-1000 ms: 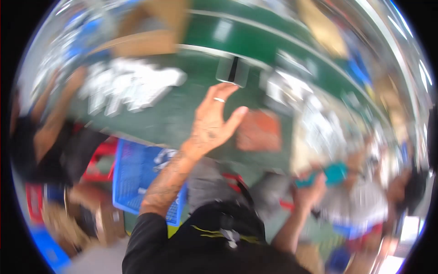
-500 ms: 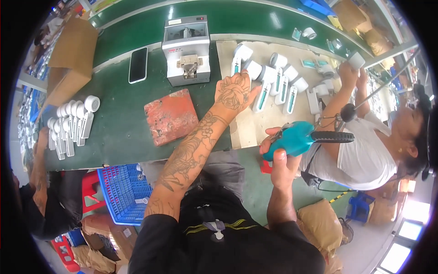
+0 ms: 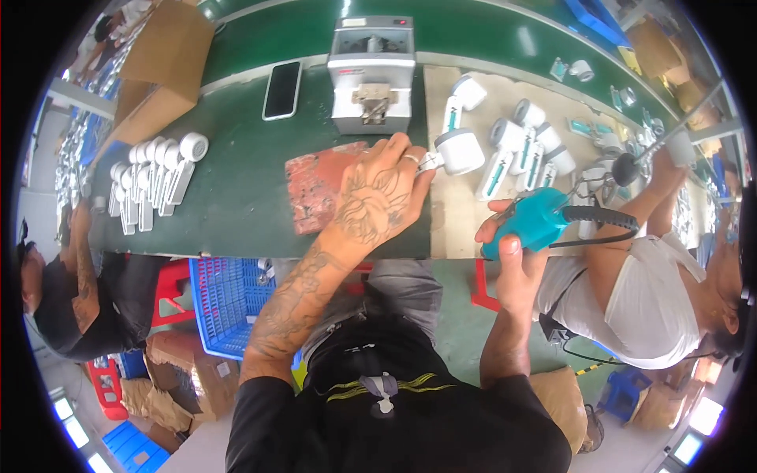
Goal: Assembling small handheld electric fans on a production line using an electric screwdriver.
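My left hand (image 3: 377,191) is closed on a white shower head (image 3: 460,151), gripping it by the handle, with the round head sticking out to the right. Most of that handle is hidden by my fingers. Under and beside this hand lies a worn red block (image 3: 309,189). My right hand (image 3: 516,256) is wrapped round a teal corded power tool (image 3: 530,223) with a ribbed black cable sleeve; its working end is hidden. Several more white shower heads (image 3: 499,167) with teal strips in their handles lie on the cardboard sheet (image 3: 453,213), beyond the tool.
A grey machine (image 3: 373,91) and a phone (image 3: 282,91) stand farther back. Finished-looking white shower heads (image 3: 180,169) lie grouped at left, near a cardboard box (image 3: 162,67). A blue basket (image 3: 225,307) sits below the table edge. Co-workers flank me, one in white (image 3: 623,299) at right.
My left hand has taken a shower head from the group and drawn it nearer. The whole view has shifted, so the table's things appear farther right. The teal tool stays in my right hand.
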Motion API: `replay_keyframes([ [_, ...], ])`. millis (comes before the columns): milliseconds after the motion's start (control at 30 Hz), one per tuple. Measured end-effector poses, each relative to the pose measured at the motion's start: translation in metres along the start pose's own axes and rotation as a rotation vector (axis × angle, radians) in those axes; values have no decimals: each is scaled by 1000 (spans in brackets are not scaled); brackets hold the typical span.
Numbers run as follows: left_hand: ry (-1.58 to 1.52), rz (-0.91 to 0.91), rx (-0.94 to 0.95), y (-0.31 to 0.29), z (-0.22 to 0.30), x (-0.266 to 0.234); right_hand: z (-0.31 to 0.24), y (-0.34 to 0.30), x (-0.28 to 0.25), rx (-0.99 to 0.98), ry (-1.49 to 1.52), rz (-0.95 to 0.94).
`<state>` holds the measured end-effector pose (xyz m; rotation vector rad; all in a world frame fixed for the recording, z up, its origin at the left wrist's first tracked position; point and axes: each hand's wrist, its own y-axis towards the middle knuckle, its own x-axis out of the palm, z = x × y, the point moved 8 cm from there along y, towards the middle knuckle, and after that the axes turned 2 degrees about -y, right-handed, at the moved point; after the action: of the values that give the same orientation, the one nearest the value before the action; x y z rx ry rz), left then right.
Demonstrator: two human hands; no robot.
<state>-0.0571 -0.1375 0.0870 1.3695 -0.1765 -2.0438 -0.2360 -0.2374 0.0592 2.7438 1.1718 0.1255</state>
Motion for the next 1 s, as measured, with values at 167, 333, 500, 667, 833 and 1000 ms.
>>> replay_keyframes([
  [167,62,-115,8,-40,-43,-25,-5,7,44,-29,-16,4],
  [333,29,-59,70,-59,-72,-21,-5,37,74,3,98,67],
  [500,-7,2,103,-59,-78,-25,-13,77,98,-86,293,46],
  [667,-94,-110,46,-41,-110,-18,-25,134,139,-280,205,64],
  [833,-150,-68,79,-45,-105,-24,-15,177,163,-379,105,78],
  [1000,-181,-41,26,-47,-122,-21,-3,186,181,-434,-2,11],
])
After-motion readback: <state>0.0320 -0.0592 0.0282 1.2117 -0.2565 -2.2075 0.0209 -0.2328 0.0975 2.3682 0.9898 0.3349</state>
